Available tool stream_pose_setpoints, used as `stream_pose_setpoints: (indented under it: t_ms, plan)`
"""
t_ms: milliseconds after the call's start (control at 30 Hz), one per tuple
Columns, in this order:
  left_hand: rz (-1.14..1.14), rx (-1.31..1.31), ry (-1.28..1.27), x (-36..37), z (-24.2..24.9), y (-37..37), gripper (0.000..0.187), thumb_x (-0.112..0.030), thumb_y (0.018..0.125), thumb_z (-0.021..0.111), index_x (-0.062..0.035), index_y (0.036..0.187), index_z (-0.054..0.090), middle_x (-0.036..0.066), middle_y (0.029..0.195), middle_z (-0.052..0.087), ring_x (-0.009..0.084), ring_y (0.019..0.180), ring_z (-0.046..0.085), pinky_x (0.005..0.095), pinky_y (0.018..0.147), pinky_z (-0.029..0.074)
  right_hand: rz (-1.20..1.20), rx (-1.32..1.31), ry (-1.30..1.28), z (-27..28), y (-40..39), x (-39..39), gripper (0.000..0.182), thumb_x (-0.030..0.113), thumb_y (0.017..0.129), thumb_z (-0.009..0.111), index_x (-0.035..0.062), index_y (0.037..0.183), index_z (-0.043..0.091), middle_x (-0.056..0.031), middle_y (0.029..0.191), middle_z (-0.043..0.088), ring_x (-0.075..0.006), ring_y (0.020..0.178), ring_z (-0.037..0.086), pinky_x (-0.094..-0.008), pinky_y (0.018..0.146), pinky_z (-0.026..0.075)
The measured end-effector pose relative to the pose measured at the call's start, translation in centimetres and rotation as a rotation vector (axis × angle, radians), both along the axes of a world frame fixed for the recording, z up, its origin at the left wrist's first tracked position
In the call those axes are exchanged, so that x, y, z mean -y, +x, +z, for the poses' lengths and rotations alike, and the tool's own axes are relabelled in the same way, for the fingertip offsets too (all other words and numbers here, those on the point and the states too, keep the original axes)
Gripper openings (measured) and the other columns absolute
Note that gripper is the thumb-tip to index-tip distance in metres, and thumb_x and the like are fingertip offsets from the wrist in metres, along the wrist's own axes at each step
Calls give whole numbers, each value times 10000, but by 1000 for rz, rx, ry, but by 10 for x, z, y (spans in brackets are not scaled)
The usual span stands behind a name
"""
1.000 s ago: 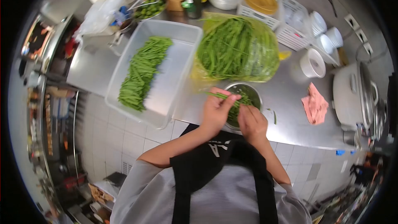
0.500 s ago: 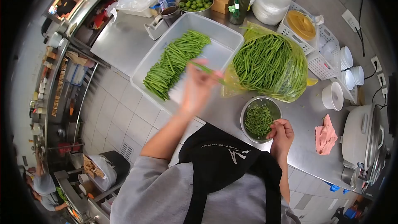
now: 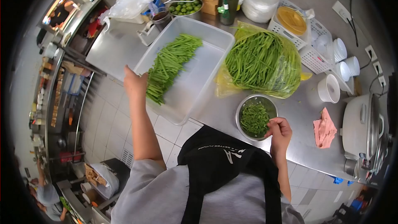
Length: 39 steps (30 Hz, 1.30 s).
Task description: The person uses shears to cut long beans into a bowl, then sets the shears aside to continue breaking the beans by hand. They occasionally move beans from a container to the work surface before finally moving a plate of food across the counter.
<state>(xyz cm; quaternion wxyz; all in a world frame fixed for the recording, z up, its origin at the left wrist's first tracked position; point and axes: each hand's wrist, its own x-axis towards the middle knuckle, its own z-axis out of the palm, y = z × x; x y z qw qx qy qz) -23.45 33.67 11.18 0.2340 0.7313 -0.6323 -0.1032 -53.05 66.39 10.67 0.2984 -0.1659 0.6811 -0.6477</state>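
My left hand (image 3: 135, 82) grips the near left corner of a clear plastic tub (image 3: 203, 81), its fingertips partly hidden. Inside the tub, trimmed green beans (image 3: 172, 64) lie side by side in a pile along the left. At the right rim of a metal bowl (image 3: 239, 120), my right hand (image 3: 280, 133) has its fingers pinched together; what they hold, if anything, is too small to make out. Short cut bean ends (image 3: 254, 118) fill the bottom of the bowl. Behind it, an open yellow plastic bag (image 3: 228, 85) is full of long green beans (image 3: 263, 60).
A pink cloth (image 3: 324, 129), a white tub (image 3: 328, 88) and a large cooker (image 3: 357, 126) stand to the right. White baskets (image 3: 313, 60) line the wall. At the back are a bowl of limes (image 3: 185, 7) and a dark lidded cup (image 3: 229, 4). Floor tiles show left.
My left hand has let the beans go and moved left from above the tub to its corner. The tub has turned slightly. My right hand stays at the bowl's rim.
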Motion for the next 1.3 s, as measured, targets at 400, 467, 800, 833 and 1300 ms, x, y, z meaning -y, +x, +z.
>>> stream_pose_setpoints:
  t_ms: [400, 467, 800, 833, 1300]
  plan:
    - [-1083, 146, -74, -75, -3, -200, 176, -217, 776, 651, -47, 821, 659, 159, 842, 651, 304, 768, 636, 384, 663, 501, 147, -638, 271, -3, 11, -5, 149, 35, 800, 626, 10, 942, 663, -60, 726, 571, -103, 551, 488, -228, 515, 396]
    - [-1120, 365, 72, -77, -16, -229, 213, -245, 762, 662, -39, 818, 660, 166, 824, 647, 321, 759, 626, 401, 663, 498, 153, -603, 296, 4, 13, -7, 153, 44, 790, 635, 17, 938, 663, -91, 746, 600, -156, 555, 521, -257, 527, 423]
    - [-1295, 103, 296, -77, 6, -218, 275, -277, 771, 682, -25, 877, 650, 155, 813, 646, 299, 728, 619, 363, 658, 480, 98, -670, 269, 7, 5, -20, 138, 27, 788, 641, 17, 923, 665, -98, 748, 602, -166, 571, 550, -267, 526, 436]
    - [-1315, -22, 310, -85, 13, -210, 273, -268, 774, 683, -22, 885, 647, 153, 813, 644, 286, 719, 619, 350, 656, 477, 87, -688, 223, 8, 4, -17, 139, 19, 790, 635, 19, 926, 664, -101, 761, 604, -179, 581, 553, -272, 528, 438]
    - [-1383, -546, 619, -160, 13, -162, 139, -101, 809, 660, -8, 912, 643, 39, 749, 592, 98, 676, 538, 237, 627, 439, 325, -1383, 216, 11, -9, 3, 336, -19, 668, 577, 19, 999, 614, -100, 905, 580, -270, 789, 567, -337, 667, 467]
